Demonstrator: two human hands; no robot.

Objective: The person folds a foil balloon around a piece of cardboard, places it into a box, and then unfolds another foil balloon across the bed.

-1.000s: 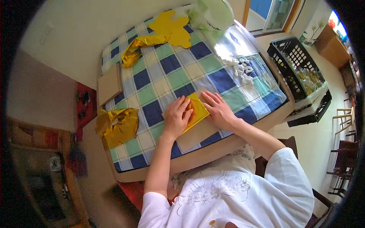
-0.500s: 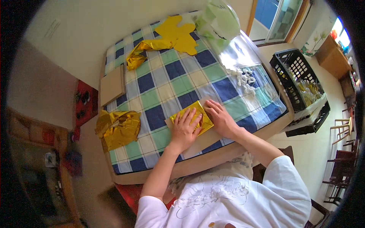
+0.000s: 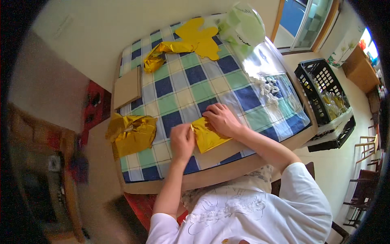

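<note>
On the checked cloth in front of me lies a flat sheet of shiny gold foil (image 3: 208, 140), with a tan board (image 3: 209, 160) showing along its near side. My left hand (image 3: 183, 140) is curled at the foil's left edge and pinches it, slightly blurred. The fingers of my right hand (image 3: 222, 120) are bent and close together over the foil's far right corner, gripping there; the fingertips are partly hidden. To the left of my left hand sits a crumpled gold foil piece (image 3: 134, 136).
A tan panel (image 3: 127, 88) lies at the table's left edge. Farther back are twisted gold foil (image 3: 162, 53), a yellow cut-out shape (image 3: 201, 36) and a green-white plastic bag (image 3: 243, 28). White cords (image 3: 268, 88) lie on clear plastic at right. Black crates (image 3: 321, 89) stand beyond the table.
My left hand has gone from lying flat on the foil to pinching its left edge. My right hand has shifted left onto the foil. The view has shifted slightly.
</note>
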